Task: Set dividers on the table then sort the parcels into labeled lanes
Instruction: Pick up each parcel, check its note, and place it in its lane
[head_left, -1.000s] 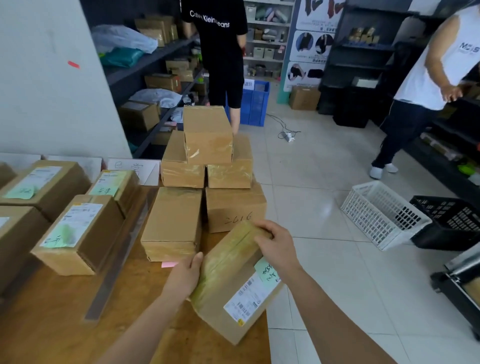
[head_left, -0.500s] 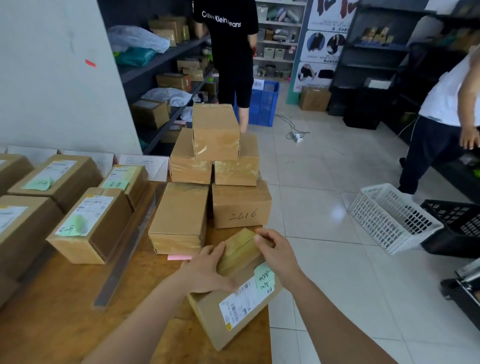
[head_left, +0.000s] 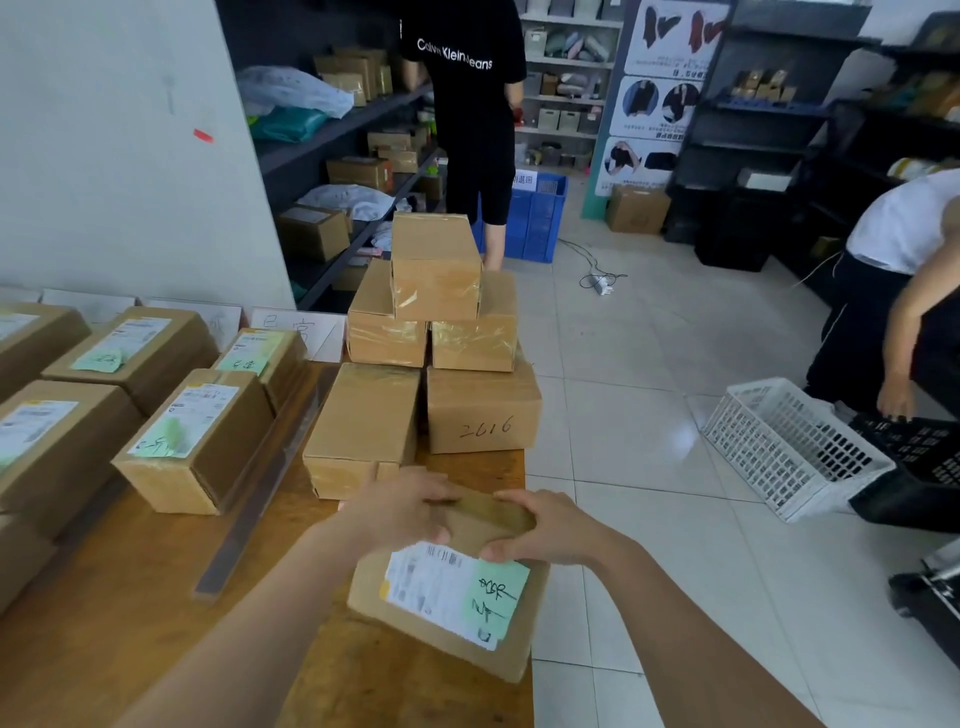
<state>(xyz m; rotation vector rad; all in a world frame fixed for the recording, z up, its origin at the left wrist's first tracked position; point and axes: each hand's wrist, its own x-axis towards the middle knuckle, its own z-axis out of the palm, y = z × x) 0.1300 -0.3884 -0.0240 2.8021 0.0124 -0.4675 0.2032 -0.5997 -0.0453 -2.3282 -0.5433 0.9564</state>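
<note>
Parcel (head_left: 457, 587) is gripped at its far end by left hand (head_left: 400, 506) and right hand (head_left: 545, 527), over the table's (head_left: 156, 623) right edge.

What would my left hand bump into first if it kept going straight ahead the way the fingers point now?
Probably your right hand: the left hand lies on the held parcel with fingers aimed right, towards it. Depth is unclear.

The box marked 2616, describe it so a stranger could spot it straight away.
At the table's far right end stands a pyramid of plain boxes. The 2616 box is its bottom right one, at the edge; only it has digits handwritten on its front.
</note>
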